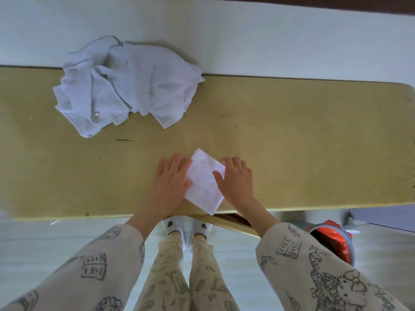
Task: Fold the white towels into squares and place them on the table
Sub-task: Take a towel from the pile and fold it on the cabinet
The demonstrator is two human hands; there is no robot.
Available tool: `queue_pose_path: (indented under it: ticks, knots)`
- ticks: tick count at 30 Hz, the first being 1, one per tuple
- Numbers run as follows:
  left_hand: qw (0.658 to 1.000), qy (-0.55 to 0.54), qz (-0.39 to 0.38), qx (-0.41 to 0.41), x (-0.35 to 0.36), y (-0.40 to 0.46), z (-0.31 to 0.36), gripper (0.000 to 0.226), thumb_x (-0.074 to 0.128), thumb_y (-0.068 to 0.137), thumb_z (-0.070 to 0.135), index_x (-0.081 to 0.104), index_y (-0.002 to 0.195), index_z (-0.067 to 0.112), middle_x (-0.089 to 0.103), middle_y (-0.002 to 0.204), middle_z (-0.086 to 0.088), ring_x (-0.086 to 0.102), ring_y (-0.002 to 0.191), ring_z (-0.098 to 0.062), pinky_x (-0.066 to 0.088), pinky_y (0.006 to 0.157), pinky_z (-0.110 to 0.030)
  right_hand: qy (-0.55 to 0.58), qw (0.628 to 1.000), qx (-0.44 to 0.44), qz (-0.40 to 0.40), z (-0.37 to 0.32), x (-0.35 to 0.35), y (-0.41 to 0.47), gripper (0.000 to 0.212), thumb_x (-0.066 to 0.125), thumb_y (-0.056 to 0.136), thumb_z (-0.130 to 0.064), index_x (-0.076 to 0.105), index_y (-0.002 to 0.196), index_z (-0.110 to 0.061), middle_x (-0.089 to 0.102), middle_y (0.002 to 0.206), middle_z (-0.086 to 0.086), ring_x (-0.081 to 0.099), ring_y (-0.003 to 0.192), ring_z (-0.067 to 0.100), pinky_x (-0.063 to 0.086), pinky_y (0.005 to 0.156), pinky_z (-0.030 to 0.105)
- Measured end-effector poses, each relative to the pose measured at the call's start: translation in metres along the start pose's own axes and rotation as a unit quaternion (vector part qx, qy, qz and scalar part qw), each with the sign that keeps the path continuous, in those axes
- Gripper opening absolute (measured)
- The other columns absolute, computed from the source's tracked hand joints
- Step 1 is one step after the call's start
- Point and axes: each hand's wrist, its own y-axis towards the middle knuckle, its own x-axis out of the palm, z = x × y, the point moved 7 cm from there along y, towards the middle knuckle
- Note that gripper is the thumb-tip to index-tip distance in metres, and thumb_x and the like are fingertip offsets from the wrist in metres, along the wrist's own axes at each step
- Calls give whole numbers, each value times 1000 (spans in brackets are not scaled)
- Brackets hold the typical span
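Left hand (171,178): laid flat, palm down, fingers straight and close together pointing away from the body, thumb extended toward the right hand. Right hand (235,178): also palm down, fingers bent at the knuckles with the tips pressed downward, thumb angled inward toward the left hand; the two hands sit side by side at the same reach, apart, not touching. Both forearms extend forward from printed sleeves (314,261) pushed back from the wrists, which are bare.

Left hand (171,178) and right hand (236,181) press folded towel (204,183); seemingly flat on table (292,153).
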Motion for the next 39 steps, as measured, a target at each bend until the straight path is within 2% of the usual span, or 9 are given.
queue_pose_path:
  ticks: [8, 12, 16, 23, 28, 31, 33, 36, 39]
  knots:
    - [998, -60, -12, -11, 12, -17, -17, 56, 64, 82, 13, 46, 135, 16, 40, 143, -11, 29, 137, -34, 21, 111, -47, 53, 992, 44, -107, -26, 15, 11, 46, 63, 85, -32, 44, 123, -12, 44, 124, 6, 42, 117, 25, 34, 93, 35]
    - [999, -47, 13, -1, 11, -21, -18, 59, 80, 63, 6, 62, 118, 18, 57, 126, -18, 51, 119, -41, 39, 96, -55, 44, 985, 68, -151, -32, 22, 4, 46, 63, 84, -30, 42, 119, -9, 47, 121, 6, 44, 115, 26, 36, 92, 37]
    - [998, -47, 41, -28, 3, -27, -22, 61, 87, 51, 12, 66, 107, 23, 62, 103, -12, 62, 93, -35, 51, 80, -44, 110, 972, 107, -178, -31, 28, -2, 46, 64, 83, -31, 44, 116, -7, 51, 119, 8, 46, 114, 28, 40, 89, 37]
    - [978, -102, -56, -175, 6, -27, -37, 37, 55, 87, 36, 46, 119, 20, 43, 124, -1, 33, 118, -22, 24, 96, -33, 124, 974, 126, -144, -35, 28, -8, 40, 58, 88, -31, 48, 113, -2, 46, 121, 12, 42, 114, 29, 34, 94, 33]
    - [973, -108, -117, -170, 11, -24, -41, 26, 56, 84, 28, 49, 107, 17, 41, 118, -3, 34, 115, -22, 27, 94, -34, 136, 975, 88, -150, -45, 22, -9, 21, 56, 89, -27, 43, 97, -12, 52, 93, 5, 49, 88, 26, 39, 76, 33]
    - [963, -156, -122, -184, 7, -30, -50, 22, 58, 82, 20, 42, 97, 18, 48, 111, -1, 42, 109, -22, 28, 88, -33, 192, 963, 66, -178, -52, 10, -6, 28, 61, 86, -24, 45, 105, -13, 55, 88, 4, 50, 79, 23, 38, 68, 30]
    - [946, -222, -132, -195, 4, -35, -57, 37, 65, 79, 21, 43, 109, 18, 48, 116, -2, 43, 111, -23, 33, 91, -34, 189, 964, 17, -186, -64, -4, -6, 30, 62, 85, -21, 49, 109, -12, 56, 89, 3, 51, 80, 21, 38, 67, 29]
    - [918, -346, -78, -179, -27, -44, -58, 73, 74, 75, 20, 35, 136, 18, 38, 137, -3, 37, 125, -22, 34, 104, -39, 129, 970, -94, -185, -91, -27, -11, 13, 61, 85, -21, 50, 89, -13, 49, 72, -2, 46, 71, 20, 32, 56, 26]
    - [901, -413, 6, -134, -76, -61, -51, 64, 74, 76, 17, 43, 132, 19, 45, 133, 4, 41, 121, -10, 31, 100, -20, 75, 958, -199, -192, -123, -51, -21, 12, 58, 87, -21, 50, 83, -14, 50, 75, 1, 46, 71, 19, 29, 54, 26]
